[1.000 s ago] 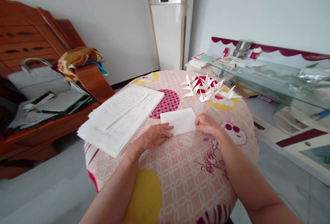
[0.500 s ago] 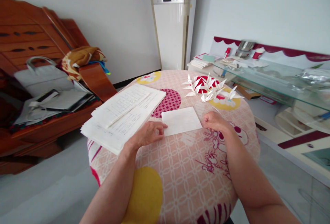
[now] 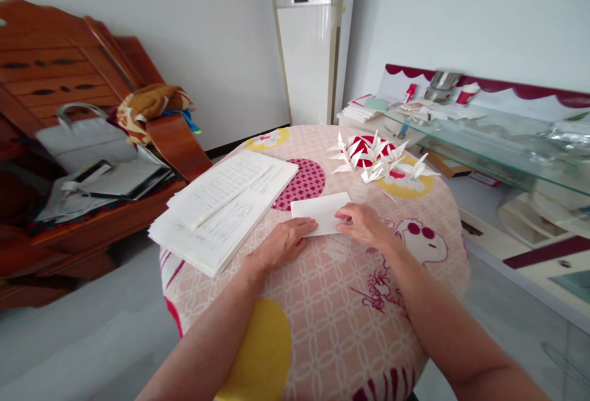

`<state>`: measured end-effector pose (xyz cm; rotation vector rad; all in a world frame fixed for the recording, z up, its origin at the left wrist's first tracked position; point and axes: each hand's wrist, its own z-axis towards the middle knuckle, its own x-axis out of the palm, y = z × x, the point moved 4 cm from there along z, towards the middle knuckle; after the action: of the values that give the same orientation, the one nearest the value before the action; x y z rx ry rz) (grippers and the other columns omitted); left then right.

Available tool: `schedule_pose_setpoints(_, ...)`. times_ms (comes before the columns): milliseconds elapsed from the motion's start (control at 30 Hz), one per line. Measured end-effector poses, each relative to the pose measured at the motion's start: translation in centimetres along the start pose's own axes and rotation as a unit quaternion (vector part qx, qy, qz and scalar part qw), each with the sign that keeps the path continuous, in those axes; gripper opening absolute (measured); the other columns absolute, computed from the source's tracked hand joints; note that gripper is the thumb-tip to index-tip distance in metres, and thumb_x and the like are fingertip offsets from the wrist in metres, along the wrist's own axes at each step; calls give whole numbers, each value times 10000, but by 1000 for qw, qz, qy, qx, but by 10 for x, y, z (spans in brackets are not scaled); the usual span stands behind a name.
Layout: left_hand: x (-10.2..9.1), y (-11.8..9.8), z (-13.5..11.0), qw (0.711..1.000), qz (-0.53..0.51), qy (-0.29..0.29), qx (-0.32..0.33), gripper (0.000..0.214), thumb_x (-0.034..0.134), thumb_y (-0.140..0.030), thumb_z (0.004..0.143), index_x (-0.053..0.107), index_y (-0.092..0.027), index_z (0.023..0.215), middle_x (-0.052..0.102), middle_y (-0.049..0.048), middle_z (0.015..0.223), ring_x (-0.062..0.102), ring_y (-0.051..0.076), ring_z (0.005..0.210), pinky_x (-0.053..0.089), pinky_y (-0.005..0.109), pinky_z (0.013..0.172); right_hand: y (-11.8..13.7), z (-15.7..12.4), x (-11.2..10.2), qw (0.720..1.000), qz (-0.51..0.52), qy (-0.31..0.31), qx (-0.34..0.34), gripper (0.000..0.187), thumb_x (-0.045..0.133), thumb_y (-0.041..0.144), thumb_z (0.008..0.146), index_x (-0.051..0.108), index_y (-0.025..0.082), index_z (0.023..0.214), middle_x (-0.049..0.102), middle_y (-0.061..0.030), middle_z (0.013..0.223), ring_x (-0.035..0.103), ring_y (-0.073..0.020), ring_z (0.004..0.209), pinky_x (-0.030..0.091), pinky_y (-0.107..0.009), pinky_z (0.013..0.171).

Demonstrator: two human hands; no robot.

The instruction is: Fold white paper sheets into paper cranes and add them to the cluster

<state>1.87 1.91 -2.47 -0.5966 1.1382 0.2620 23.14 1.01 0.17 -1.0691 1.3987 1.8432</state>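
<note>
A white sheet of paper (image 3: pixel 318 205) rests on the cloth-covered round table, its near edge partly hidden under my fingers. My left hand (image 3: pixel 292 238) is at its near left part, fingers together over the paper and thumb tucked close. At the right part of the sheet, my right hand (image 3: pixel 362 222) has its fingers bent and its thumb and fingertips closed at the paper. Beyond the sheet stand several folded white paper cranes (image 3: pixel 380 161). To the left of my left hand lies a thick stack of written papers (image 3: pixel 225 204).
The patterned tablecloth (image 3: pixel 322 302) covers the round table. A glass-topped cabinet (image 3: pixel 498 136) with a metal tin and other items stands at the right. At the left is a wooden bench (image 3: pixel 175 149) with a bag and clothing. A tall air conditioner (image 3: pixel 304 50) stands behind.
Both hands have moved inward over the sheet, the left to the right and the right to the left. Less of the sheet shows now. The view has shifted slightly.
</note>
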Motion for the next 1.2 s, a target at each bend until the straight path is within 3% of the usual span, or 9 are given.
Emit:
schedule_pose_setpoints(133,-10,6,-2,999,-6,-40,15,277,496,-155,924,718,-167,1089,731,129,1170,704,222,1060,567,385,943,3,-3,-3,1000,-5,13,-13,211,738,275,800,760,137,958,736,-103,939,660,-192,811,451,-261,730)
schedule_pose_setpoints(233,-20,1,-3,998,-19,-56,24,259,496,-240,955,739,-161,996,762,126,1058,725,224,966,573,369,881,11,-4,-1,998,-3,31,-51,261,766,317,792,766,146,989,732,-97,950,653,-196,830,439,-266,742)
schedule_pose_setpoints(467,-34,-21,-1,989,-132,4,-65,213,561,-270,908,725,-164,823,737,41,782,655,146,705,466,238,648,29,-12,13,984,-67,112,-120,106,662,175,828,767,170,829,697,-62,837,613,-174,774,361,-263,682)
schedule_pose_setpoints(633,-26,-28,5,983,-155,25,-99,283,551,-294,903,682,-136,709,610,-2,600,510,97,561,350,221,562,38,-19,11,987,-12,122,-105,89,663,224,807,706,166,756,644,-16,745,537,-136,678,297,-260,618)
schedule_pose_setpoints(767,-24,-21,6,972,-189,58,-127,192,603,-289,852,706,-138,796,627,-9,645,524,104,603,360,221,584,36,-17,14,986,54,139,-68,264,600,223,804,526,157,560,475,35,582,445,-105,590,237,-263,567)
schedule_pose_setpoints(867,-28,-5,1,955,-229,96,-160,125,656,-223,765,710,-146,847,673,-5,717,570,118,650,412,220,616,27,-13,19,983,102,150,-26,311,572,253,792,422,171,532,358,55,541,375,-92,549,203,-262,537)
schedule_pose_setpoints(1000,-34,15,-10,925,-312,100,-194,266,654,-204,735,706,-164,993,722,23,859,638,145,765,489,238,709,15,-9,24,977,150,154,-2,329,546,324,800,389,185,547,328,60,551,334,-89,543,201,-254,521)
schedule_pose_setpoints(1100,-34,22,-15,907,-352,93,-212,232,638,-239,755,687,-158,967,710,21,834,630,142,749,484,230,676,9,-8,23,978,161,135,17,350,544,357,796,359,196,547,321,60,550,316,-88,533,198,-253,510)
schedule_pose_setpoints(1200,-31,24,-13,923,-310,62,-221,146,595,-281,801,668,-156,819,645,-9,721,553,110,655,418,211,604,8,-8,21,980,154,117,44,333,544,355,790,395,195,539,351,56,527,341,-93,518,214,-251,502)
